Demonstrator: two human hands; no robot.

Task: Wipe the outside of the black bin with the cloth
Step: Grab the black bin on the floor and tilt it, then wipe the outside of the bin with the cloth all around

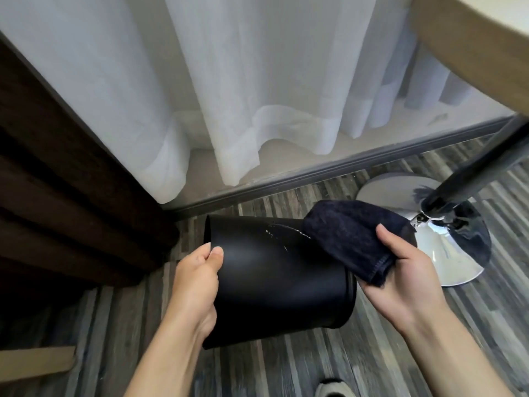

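Above the striped floor (286, 368), the left hand (194, 285) grips the tilted black bin (274, 279) at one end; the right hand (400, 276) clasps the dark cloth (349, 239) against its side.

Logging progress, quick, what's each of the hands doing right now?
Left hand: closed on the end of the round black plastic bin, holding it tipped sideways.
Right hand: closed on the dark navy terry cloth, pressed against the bin.

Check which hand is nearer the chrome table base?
Right. The right hand, holding the dark cloth against the black bin, sits just beside the chrome table base. The left hand grips the bin's far end, away from the base.
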